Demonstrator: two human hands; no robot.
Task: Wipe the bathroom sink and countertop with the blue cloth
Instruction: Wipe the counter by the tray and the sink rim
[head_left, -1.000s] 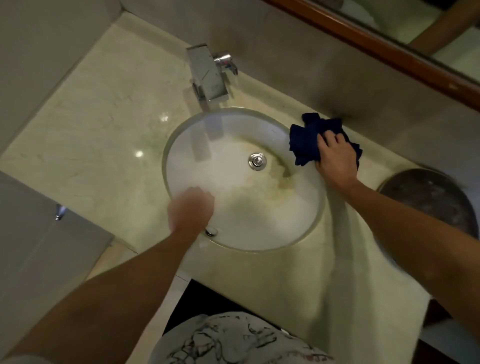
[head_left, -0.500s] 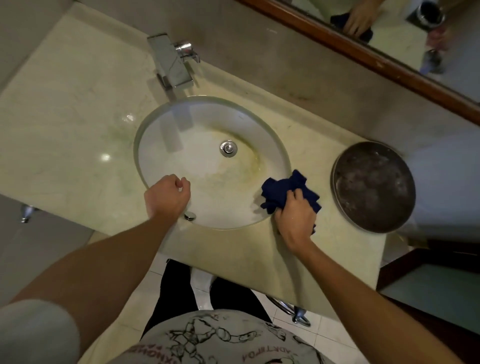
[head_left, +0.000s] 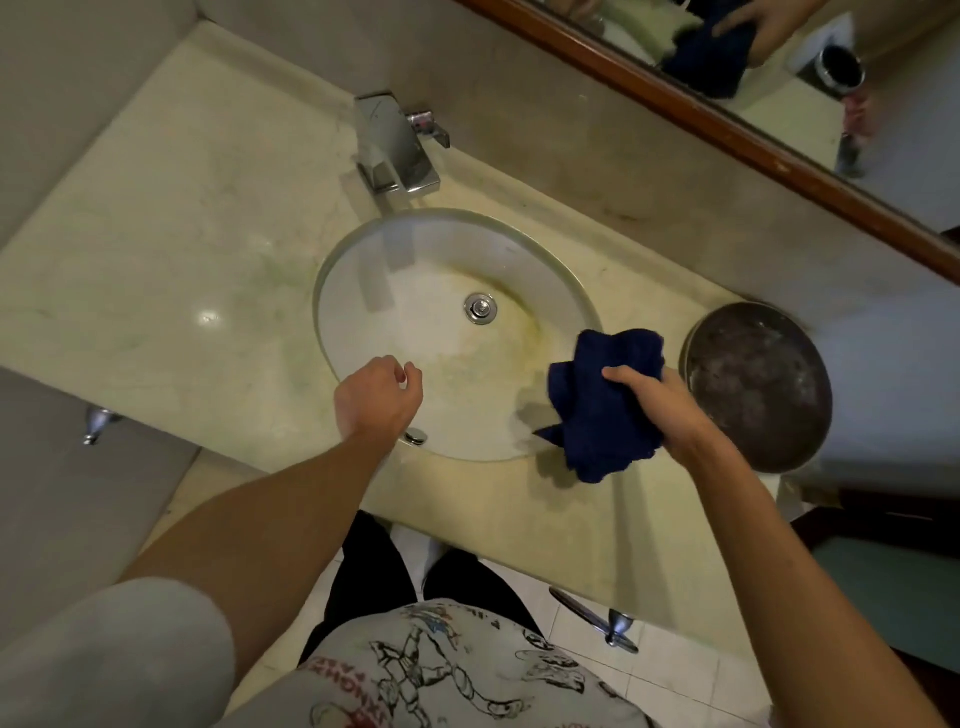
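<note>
A round white sink (head_left: 363, 322) with yellowish stains and a metal drain (head_left: 480, 307) is set in the pale marble countertop (head_left: 171, 260). My right hand (head_left: 662, 405) grips the bunched blue cloth (head_left: 602, 415), which hangs lifted over the sink's right rim and the counter beside it. My left hand (head_left: 376, 397) hovers over the sink's front edge with its fingers loosely curled and nothing in them.
A square chrome faucet (head_left: 395, 143) stands behind the sink. A dark round metal bowl (head_left: 758, 384) sits on the counter right next to the cloth. A wood-framed mirror (head_left: 727, 119) runs along the back wall. The counter's front edge is near my body.
My right hand has raised the blue cloth off the sink's right rim, and it now hangs bunched in the grip. The left hand stays at the sink's front edge.
</note>
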